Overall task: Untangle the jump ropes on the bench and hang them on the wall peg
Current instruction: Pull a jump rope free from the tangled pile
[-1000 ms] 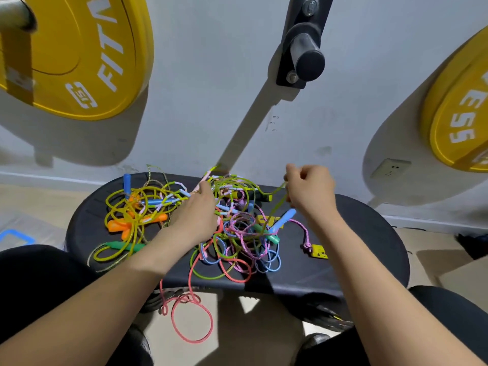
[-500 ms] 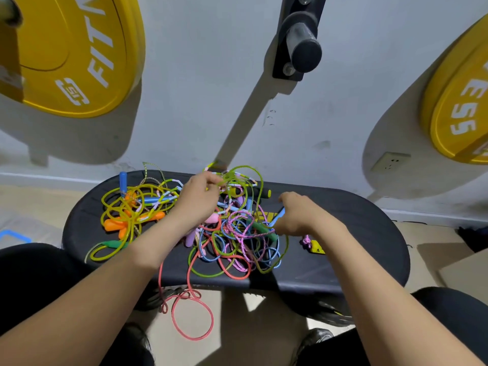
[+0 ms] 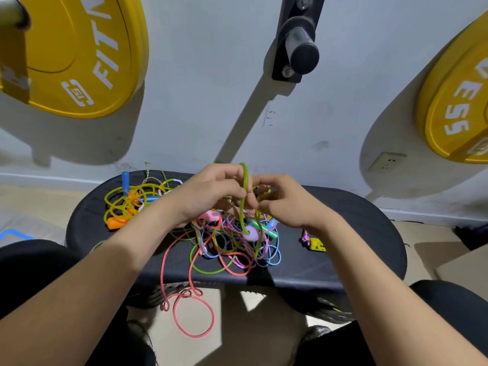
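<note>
A tangle of coloured jump ropes (image 3: 232,247) lies on the black padded bench (image 3: 356,233). Both hands are raised close together over the pile. My left hand (image 3: 211,192) pinches a green rope (image 3: 243,196) that loops up above the fingers and hangs down into the tangle. My right hand (image 3: 282,199) has curled fingers holding a yellow-green strand beside it. A pink rope loop (image 3: 192,313) dangles off the bench's front edge. A yellow rope bundle (image 3: 126,202) with orange and blue handles lies at the bench's left. The black wall peg (image 3: 301,48) juts out above.
Yellow weight plates hang on the wall at upper left (image 3: 79,54) and upper right (image 3: 459,107). A wall socket (image 3: 386,161) sits at right. A small yellow tag (image 3: 317,244) lies on the bench right of the tangle. My knees frame the bench's front.
My right hand rose from the bench and came in beside my left hand. The left hand lifted a green rope loop up out of the pile.
</note>
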{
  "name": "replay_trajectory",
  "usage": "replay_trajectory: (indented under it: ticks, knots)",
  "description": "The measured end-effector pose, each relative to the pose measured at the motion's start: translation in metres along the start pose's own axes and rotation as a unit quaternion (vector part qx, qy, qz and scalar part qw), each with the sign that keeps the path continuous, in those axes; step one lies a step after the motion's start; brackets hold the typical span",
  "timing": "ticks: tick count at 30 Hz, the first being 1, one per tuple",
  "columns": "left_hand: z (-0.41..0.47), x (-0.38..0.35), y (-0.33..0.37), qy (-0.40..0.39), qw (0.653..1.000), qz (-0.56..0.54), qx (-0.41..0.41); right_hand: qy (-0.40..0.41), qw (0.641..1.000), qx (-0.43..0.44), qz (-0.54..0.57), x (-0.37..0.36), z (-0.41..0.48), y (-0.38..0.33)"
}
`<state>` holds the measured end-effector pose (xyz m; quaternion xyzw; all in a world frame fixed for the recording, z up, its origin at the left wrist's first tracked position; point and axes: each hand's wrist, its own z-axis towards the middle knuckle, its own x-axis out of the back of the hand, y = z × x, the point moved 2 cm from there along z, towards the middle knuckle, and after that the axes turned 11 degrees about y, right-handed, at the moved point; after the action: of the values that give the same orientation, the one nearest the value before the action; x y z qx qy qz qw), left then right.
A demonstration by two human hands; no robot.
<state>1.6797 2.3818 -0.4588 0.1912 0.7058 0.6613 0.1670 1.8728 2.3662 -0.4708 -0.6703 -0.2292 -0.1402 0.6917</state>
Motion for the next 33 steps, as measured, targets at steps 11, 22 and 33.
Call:
replay_trajectory:
  ticks: [11, 22, 33]
  knots:
    - [-0.020, 0.004, -0.032, -0.105, 0.946, 0.251, 0.175, 0.158, 0.748, -0.415, 0.493, 0.007, -0.021, 0.021]
    - [-0.006, -0.020, -0.029, 0.005, 0.935, 0.351, -0.055, 0.198, 0.686, -0.154, 0.683, 0.049, -0.036, -0.065]
    - [0.030, -0.009, 0.092, 0.236, 0.962, -0.121, -0.065, 0.073, 0.994, -0.056, 0.051, 0.011, -0.022, -0.035]
